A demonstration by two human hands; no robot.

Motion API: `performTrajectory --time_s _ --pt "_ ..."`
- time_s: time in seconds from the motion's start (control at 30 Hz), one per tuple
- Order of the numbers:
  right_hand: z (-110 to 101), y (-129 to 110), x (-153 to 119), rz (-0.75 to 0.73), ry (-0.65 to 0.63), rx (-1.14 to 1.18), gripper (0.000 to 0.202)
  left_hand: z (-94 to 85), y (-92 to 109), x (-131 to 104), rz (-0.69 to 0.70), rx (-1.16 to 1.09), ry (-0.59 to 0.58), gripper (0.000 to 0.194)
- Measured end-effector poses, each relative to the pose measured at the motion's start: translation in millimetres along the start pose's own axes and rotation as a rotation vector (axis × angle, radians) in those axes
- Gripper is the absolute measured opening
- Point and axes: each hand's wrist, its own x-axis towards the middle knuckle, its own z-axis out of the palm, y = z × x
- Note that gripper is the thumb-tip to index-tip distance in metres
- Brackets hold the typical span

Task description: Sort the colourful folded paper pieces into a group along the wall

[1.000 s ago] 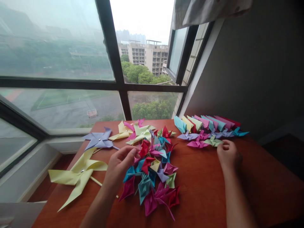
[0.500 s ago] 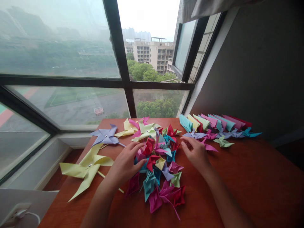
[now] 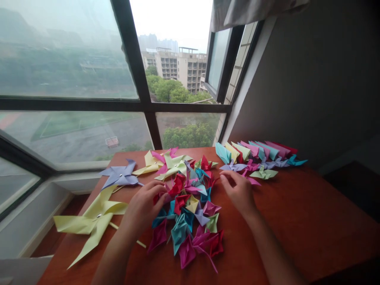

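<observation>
Folded paper pieces in red, blue, pink, purple and green form a pile (image 3: 185,206) in the middle of the table. At the pile's left edge, my left hand (image 3: 145,204) has its fingers curled beside a pinkish-purple piece; whether it grips that piece is not clear. My right hand (image 3: 239,190) hovers just right of the pile, thumb and index finger apart, nothing visible between them. A pale green folded piece (image 3: 264,173) lies behind and to the right of it.
A yellow pinwheel (image 3: 99,217) and a purple pinwheel (image 3: 120,175) lie at the left. More pinwheels (image 3: 175,166) are behind the pile. A row of folded papers (image 3: 258,150) stands at the back right of the wooden table (image 3: 299,221), before the windows.
The view has turned slightly right, so the scene sits further left. My left hand has drawn back a little leftward from the pile. My right hand has stayed beside it.
</observation>
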Motion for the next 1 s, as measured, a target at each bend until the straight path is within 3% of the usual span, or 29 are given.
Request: performTrajectory --time_s 0.13,0.2,0.3,0.4,0.57,0.77,0.9,1.0 --pt "-51 55 -2 0.212 0.305 -0.227 0.031 -0.1 0 0 0.008 0.009 -0.009 0.017" --pt "-74 84 0 0.307 0.392 -0.399 0.033 -0.4 1 1 0.004 0.013 -0.019 0.017" --pt "-95 117 5 0.406 0.374 -0.564 0.041 -0.6 4 1 -0.002 0.019 -0.032 0.018" --pt "-99 136 5 0.46 0.297 -0.628 0.04 -0.4 5 1 -0.005 0.022 -0.032 0.018" --pt "-94 151 -1 0.437 0.3 -0.656 0.025 0.2 4 1 -0.005 0.032 -0.022 0.018" --pt "-93 154 -3 0.375 0.308 -0.689 0.025 -0.5 5 1 0.013 0.022 -0.013 0.017" --pt "-95 150 -5 0.371 0.302 -0.677 0.029 -0.3 5 0 0.007 0.013 0.006 0.016" --pt "-94 136 -12 0.399 0.369 -0.659 0.033 -0.1 5 0 0.007 0.008 0.022 0.016"
